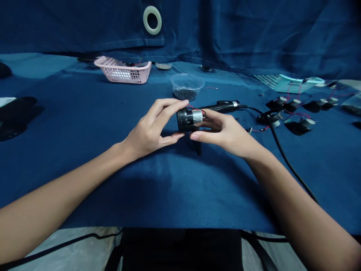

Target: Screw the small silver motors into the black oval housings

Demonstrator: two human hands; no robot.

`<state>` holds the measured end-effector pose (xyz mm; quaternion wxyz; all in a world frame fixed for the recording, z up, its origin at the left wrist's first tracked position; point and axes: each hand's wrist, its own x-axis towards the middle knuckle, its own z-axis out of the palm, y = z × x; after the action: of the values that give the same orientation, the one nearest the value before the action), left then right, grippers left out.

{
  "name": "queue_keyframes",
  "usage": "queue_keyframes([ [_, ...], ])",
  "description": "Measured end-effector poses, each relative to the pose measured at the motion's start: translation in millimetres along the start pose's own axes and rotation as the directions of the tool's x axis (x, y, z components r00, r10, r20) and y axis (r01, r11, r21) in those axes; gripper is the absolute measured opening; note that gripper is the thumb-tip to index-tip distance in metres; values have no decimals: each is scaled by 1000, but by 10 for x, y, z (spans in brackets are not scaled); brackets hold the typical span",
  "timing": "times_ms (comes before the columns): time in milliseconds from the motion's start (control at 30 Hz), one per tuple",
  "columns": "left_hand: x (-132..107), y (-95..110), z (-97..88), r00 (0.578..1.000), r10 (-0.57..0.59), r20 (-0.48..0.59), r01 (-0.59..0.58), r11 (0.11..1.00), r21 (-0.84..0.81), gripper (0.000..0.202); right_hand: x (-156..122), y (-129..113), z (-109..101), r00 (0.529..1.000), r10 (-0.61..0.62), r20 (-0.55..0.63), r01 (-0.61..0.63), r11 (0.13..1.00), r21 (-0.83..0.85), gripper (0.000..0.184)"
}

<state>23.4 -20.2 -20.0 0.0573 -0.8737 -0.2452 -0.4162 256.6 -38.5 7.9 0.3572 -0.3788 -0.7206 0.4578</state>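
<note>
Right at the centre of the frame, the motor [189, 119] is held just above the tabletop [84, 124]. The left hand [149, 130] is half closed, with its fingertips on the motor's black end. The right hand [222, 131] is curled around the silver body. The motor looks rigid, light and smooth. Its thin red wires [193, 108] look fragile, so it is best held by the casing.

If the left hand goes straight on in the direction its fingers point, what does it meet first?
The motor: the left hand points right, and its fingertips seem to touch the black end. Behind it is the right hand.
</note>
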Motion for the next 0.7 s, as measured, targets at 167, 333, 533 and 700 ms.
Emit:
queue_keyframes([
  [167, 5, 15, -8, 999, -22, -30, 22, 1000, -19, 63, 1, -16, -5, 1000, 23, 2, -23, 1000, 7, 44],
  [333, 26, 67, -32, 997, -70, -35, 70, 997, -18, 61, -10, -37, -4, 997, 70, 44, -72, 996, 48, 32],
  [533, 46, 121, -47, 992, -127, -13, 126, 992, -5, 58, -23, -14, -12, 995, 64, 77, -74, 988, 138, 32],
  [700, 59, 145, -61, 993, -117, -18, 116, 992, -38, 57, -30, 9, -26, 994, 56, 91, -71, 983, 168, 29],
])
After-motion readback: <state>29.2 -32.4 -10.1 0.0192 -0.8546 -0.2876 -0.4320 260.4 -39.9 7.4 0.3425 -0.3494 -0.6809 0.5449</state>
